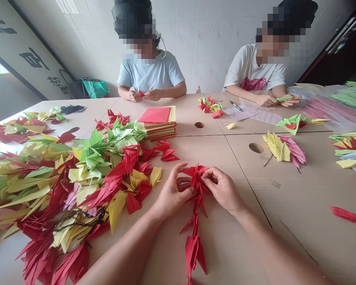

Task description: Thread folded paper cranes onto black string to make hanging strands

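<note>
A chain of folded red paper pieces [195, 247] runs along the table from the bottom edge up to between my hands. At its top end, my left hand [178, 188] holds the left side of the red paper, thumb and fingers curved round it. My right hand [221, 186] pinches the right side of the same paper between thumb and fingertips. Close by on the left lies a large heap of folded paper pieces [89, 190] in red, yellow and green, with black thread [80, 217] tangled in it.
A stack of square coloured paper [158, 122] stands beyond my hands. Two people [151, 75] sit across the table [234, 206], handling small paper pieces. Yellow and pink folded bundles [277, 146], patterned sheets [252, 114], and red pieces [347, 214] lie to the right.
</note>
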Action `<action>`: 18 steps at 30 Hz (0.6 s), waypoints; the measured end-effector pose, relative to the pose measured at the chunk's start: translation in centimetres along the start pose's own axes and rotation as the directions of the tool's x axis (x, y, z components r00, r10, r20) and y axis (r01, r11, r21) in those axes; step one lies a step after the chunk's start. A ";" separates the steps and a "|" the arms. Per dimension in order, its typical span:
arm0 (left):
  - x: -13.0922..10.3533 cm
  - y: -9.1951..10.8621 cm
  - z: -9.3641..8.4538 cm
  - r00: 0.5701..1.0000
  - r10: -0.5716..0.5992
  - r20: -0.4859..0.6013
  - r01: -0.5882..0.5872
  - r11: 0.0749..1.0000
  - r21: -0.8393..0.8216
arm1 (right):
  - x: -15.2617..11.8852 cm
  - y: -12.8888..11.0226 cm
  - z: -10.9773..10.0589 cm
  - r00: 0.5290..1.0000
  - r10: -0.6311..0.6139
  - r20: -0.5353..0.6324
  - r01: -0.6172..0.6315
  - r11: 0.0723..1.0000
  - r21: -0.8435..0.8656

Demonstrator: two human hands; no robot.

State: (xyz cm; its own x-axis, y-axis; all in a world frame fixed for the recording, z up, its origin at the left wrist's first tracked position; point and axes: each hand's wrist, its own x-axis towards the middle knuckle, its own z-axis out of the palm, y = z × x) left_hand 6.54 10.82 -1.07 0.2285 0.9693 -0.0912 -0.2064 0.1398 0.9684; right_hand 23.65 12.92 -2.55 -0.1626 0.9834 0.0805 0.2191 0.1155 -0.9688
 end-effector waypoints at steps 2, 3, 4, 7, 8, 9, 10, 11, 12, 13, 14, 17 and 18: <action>0.1 -0.1 0.0 0.999 0.026 -0.024 -0.025 0.998 0.050 | 0.0 0.1 0.1 1.000 -0.001 0.011 0.001 1.000 -0.005; 0.1 -0.1 0.0 0.999 0.037 -0.031 -0.034 0.996 0.084 | 0.0 0.1 0.1 1.000 0.001 0.014 0.000 1.000 -0.007; 0.1 -0.2 -0.1 0.998 0.045 -0.038 -0.040 0.992 0.118 | -0.1 0.1 0.1 1.000 0.003 0.015 -0.003 1.000 -0.007; 0.3 -0.3 -0.1 0.995 0.052 -0.085 -0.038 0.986 0.163 | -0.1 -0.1 0.2 1.000 0.014 0.019 -0.014 1.000 0.007; 0.4 -0.3 -0.2 0.993 0.050 -0.111 -0.031 0.987 0.160 | -0.1 -0.1 0.2 1.000 0.017 0.021 -0.017 1.000 0.011; 0.4 -0.3 -0.2 0.990 0.045 -0.137 -0.023 0.987 0.158 | -0.1 -0.1 0.2 0.999 0.019 0.027 -0.019 1.000 0.012; 0.5 -0.3 -0.2 0.986 0.043 -0.159 -0.017 0.987 0.160 | -0.1 -0.2 0.2 0.999 0.019 0.034 -0.019 1.000 0.008; 0.5 -0.3 -0.1 0.983 0.043 -0.177 -0.013 0.986 0.169 | -0.1 -0.1 0.2 0.999 0.017 0.042 -0.017 1.000 0.000; 0.5 -0.2 -0.1 0.981 0.046 -0.187 -0.011 0.983 0.184 | -0.1 -0.1 0.2 0.999 0.013 0.048 -0.013 1.000 -0.009; 0.5 -0.2 -0.1 0.980 0.052 -0.190 -0.012 0.979 0.203 | -0.1 0.0 0.2 0.999 0.009 0.054 -0.008 1.000 -0.016; 0.5 -0.1 -0.1 0.980 0.060 -0.188 -0.017 0.975 0.223 | -0.1 0.1 0.2 0.998 0.007 0.058 -0.005 1.000 -0.020; 0.3 0.0 -0.1 0.980 0.091 -0.175 -0.038 0.958 0.285 | 0.0 0.3 0.1 0.998 0.015 0.068 -0.015 1.000 -0.004; 0.3 -0.1 -0.1 0.979 0.107 -0.173 -0.049 0.949 0.312 | 0.0 0.4 0.1 0.997 0.022 0.076 -0.023 1.000 0.009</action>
State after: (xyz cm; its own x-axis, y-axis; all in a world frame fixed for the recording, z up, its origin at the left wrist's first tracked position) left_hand 6.55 11.11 -1.17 0.0373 0.9990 -0.0259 0.0894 0.0224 0.9957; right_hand 23.63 12.94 -2.92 -0.2302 0.9723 0.0409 0.2138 0.0915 -0.9726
